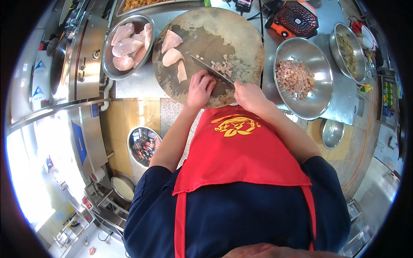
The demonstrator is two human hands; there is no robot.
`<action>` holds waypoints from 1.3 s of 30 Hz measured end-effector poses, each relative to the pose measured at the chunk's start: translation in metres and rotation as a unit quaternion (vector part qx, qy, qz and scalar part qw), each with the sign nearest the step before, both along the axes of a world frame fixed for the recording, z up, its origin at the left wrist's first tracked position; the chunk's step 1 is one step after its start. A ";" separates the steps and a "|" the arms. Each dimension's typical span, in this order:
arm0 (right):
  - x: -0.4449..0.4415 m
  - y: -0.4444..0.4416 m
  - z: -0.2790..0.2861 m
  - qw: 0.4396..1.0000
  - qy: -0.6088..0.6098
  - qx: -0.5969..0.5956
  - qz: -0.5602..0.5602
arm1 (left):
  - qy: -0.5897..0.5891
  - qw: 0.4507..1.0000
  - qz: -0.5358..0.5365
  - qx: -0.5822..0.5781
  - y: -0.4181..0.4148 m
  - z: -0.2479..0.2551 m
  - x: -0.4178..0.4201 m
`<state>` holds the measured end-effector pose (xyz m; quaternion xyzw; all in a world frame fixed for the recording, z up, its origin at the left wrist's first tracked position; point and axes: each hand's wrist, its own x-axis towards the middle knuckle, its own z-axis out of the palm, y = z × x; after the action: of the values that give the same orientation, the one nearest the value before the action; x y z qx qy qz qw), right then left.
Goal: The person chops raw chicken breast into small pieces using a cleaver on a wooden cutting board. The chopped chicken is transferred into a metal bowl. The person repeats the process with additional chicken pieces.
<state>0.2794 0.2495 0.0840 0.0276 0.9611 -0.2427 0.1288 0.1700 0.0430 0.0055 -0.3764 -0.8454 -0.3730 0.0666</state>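
Observation:
On a round chopping board (248,38) lie larger raw chicken pieces (172,57) at the left and small diced chicken (223,67) near the middle. My right hand (251,96) grips the handle of a kitchen knife (211,71), its blade pointing up and left across the board. Beside the blade, my left hand (199,89) presses its bent fingers on a piece of raw chicken (211,80), mostly hidden by the fingers. Whole chicken breasts (126,47) fill a steel bowl (108,69) left of the board. To the right, a wide steel bowl (317,103) holds diced chicken (295,78).
An orange and black fan (297,20) and a phone (243,4) are at the back. Farther right stands a steel bowl of shredded greenish food (347,54). A tray of brown food (142,4) sits behind the board. Bowls stand lower, on both sides of me.

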 end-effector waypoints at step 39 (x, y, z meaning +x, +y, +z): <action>0.000 -0.008 0.012 0.997 -0.064 -0.032 0.003 | -0.035 0.999 0.010 0.028 -0.011 0.003 -0.010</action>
<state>0.2794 0.2418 0.0961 0.0364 0.9428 -0.2703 0.1918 0.1598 0.0324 0.0083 -0.3528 -0.8400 -0.4092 0.0510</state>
